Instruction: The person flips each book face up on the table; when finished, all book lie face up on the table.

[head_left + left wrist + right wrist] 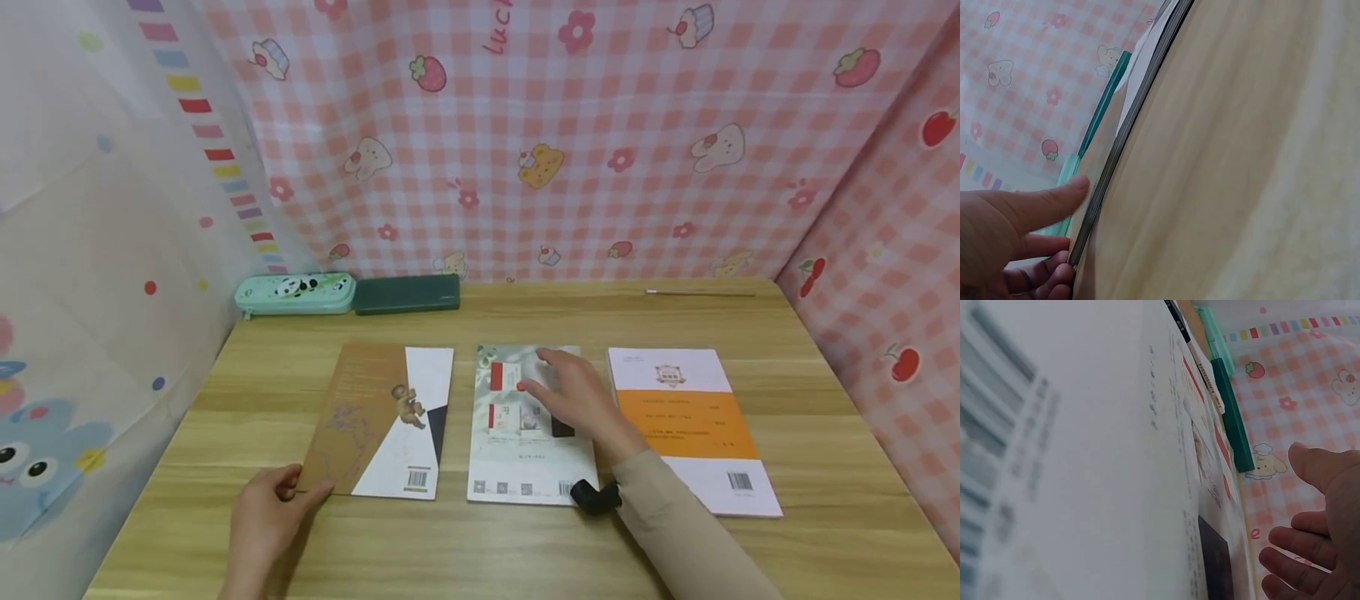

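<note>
Three books lie side by side on the table. My left hand [262, 512] is at the near left corner of the brown and white book [390, 454], its thumb and fingers gripping that corner. In the left wrist view the thumb [1054, 203] lies along the cover and the other fingers curl by the edge. Above the middle book [513, 462], a pale green one with red and white pictures, hangs my right hand [581, 396], holding nothing. Its fingers [1304, 547] are spread loosely in the right wrist view. To the right lies a white and orange book [686, 425].
At the back left a mint pencil case [315, 293] with a panda stands beside a dark green case [407, 294]. A thin stick-like item [701, 292] lies at the back right. Patterned cloth [495, 225] hangs behind the wooden table [525, 550] and on both sides.
</note>
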Demonstrator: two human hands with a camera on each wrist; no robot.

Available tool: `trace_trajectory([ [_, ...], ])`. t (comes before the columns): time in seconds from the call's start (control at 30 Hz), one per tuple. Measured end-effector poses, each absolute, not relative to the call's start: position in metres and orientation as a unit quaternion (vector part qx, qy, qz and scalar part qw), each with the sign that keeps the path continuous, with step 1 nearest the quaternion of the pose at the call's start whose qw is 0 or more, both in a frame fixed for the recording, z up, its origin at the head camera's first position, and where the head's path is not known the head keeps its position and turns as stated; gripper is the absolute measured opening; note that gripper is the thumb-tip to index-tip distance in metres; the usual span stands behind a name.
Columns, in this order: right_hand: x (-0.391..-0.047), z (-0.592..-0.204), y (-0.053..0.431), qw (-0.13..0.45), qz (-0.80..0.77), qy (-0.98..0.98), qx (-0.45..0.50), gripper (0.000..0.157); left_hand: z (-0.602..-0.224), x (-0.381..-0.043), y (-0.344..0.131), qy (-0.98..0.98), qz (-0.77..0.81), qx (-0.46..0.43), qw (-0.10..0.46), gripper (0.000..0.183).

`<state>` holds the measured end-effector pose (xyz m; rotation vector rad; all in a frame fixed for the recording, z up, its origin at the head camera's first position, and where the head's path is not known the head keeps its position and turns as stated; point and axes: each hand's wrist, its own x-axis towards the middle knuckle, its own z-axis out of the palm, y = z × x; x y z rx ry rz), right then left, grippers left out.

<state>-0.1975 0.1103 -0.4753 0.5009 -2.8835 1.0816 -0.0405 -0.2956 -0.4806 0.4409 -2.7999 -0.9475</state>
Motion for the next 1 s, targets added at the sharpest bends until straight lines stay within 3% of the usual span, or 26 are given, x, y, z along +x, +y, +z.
trace_trajectory([
  [0.2,-0.208,-0.477,0.102,-0.01,0.349,-0.921,0.175,0.065,-0.483,-0.044,-0.295,-0.942,-0.303,0.128,0.067,0.063],
  [1.0,-0.237,-0.477,0.062,-0.045,0.373,-0.896,0.237,0.055,-0.481,-0.045,-0.296,-0.927,-0.35,0.132,0.014,0.07],
])
